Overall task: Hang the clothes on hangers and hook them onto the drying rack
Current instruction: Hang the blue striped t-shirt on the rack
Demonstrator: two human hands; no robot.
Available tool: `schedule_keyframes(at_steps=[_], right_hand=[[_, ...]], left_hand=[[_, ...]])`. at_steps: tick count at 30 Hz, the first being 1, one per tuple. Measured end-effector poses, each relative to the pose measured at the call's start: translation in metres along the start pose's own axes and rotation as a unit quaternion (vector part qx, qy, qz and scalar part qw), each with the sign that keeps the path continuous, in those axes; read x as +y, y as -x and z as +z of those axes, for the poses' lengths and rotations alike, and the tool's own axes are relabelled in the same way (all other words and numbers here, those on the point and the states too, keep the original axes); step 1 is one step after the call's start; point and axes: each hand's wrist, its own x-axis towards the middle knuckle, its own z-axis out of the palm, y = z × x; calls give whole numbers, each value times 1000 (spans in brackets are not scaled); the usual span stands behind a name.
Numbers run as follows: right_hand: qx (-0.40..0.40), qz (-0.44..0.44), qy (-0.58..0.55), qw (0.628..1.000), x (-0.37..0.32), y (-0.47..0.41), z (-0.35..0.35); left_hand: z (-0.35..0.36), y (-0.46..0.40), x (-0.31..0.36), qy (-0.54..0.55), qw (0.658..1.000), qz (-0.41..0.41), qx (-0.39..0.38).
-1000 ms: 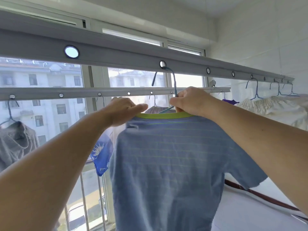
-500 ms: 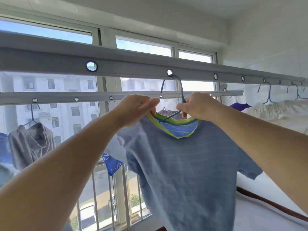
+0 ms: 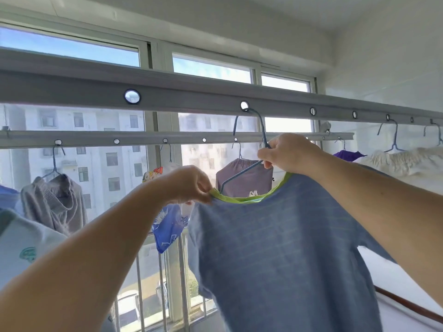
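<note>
- My left hand pinches the green collar of the blue T-shirt at its left end, thumb and fingers pressed together on the cloth.
- My right hand is curled round the neck of the blue hanger, just below its hook, and the collar's right end runs up under this hand.
- The hanger's hook sits in a round hole of the near rail of the drying rack; one arm of the hanger slants down to the left into the neck opening.
- The T-shirt hangs below both hands, its collar sagging between them, its body falling past the bottom edge of the view.
- On the far rail hang a grey sweater at the left, a blue printed garment behind my left wrist, and a mauve garment seen through the collar opening.
- To the right, a purple garment and a cream fluffy one hang on their own hangers.
- A pale garment with a green print shows at the lower left.
</note>
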Motion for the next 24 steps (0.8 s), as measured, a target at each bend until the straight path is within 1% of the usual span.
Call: schedule_keyframes(at_steps=[3,7,10,13,16,18,22,24], right_hand=[[-2,-6,-7,1000,-1,1,0],[-18,-7,-27,999,-1,1,1],[-23,-17,-39,999,0,0,2],[-49,-30,-71,996,7,2,-2],[-42,-41,-100,993,19,7,-13],[-38,-31,-107,993,29,10,-18],[-79,-12,-139,987,50,21,-22],[-77,-19,-142,987,58,25,-23]], left_hand=[[3,0,-3,25,998,7,50],[4,-1,2,88,993,12,84],[6,-4,4,89,989,21,114],[11,-7,3,114,984,14,137],[13,-6,4,122,981,19,146],[15,-4,7,114,981,24,152],[19,-4,14,80,980,29,182],[21,-5,16,74,976,26,204]])
